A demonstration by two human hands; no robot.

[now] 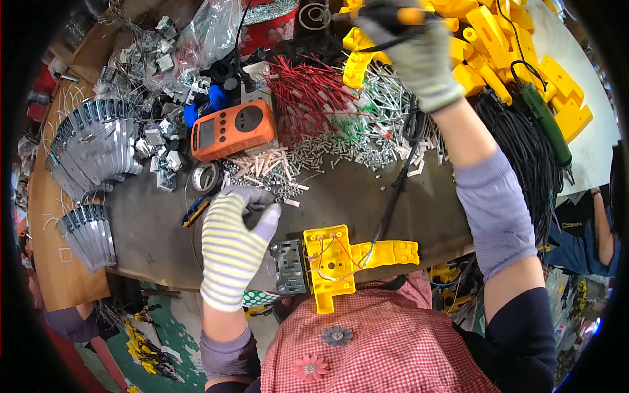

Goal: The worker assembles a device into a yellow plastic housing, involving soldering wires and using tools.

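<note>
Up at the far side of the worktop [367, 196], the gloved right hand [413, 56] has its grip closed around a yellow-handled tool [393, 14] over the heap of yellow plastic housings [498, 39]. The left hand [229, 242], in a striped glove, rests with fingers loosely curled and holding nothing beside the small screws [278, 190], just left of the wired yellow housing [337, 259] at the near edge.

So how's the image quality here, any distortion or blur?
Head view: strong fisheye, with a black rim and the workbench edge bowed; even, soft lighting without harsh glare; the centre is sharp, but the right hand and yellow parts near the top look slightly smeared.
</note>
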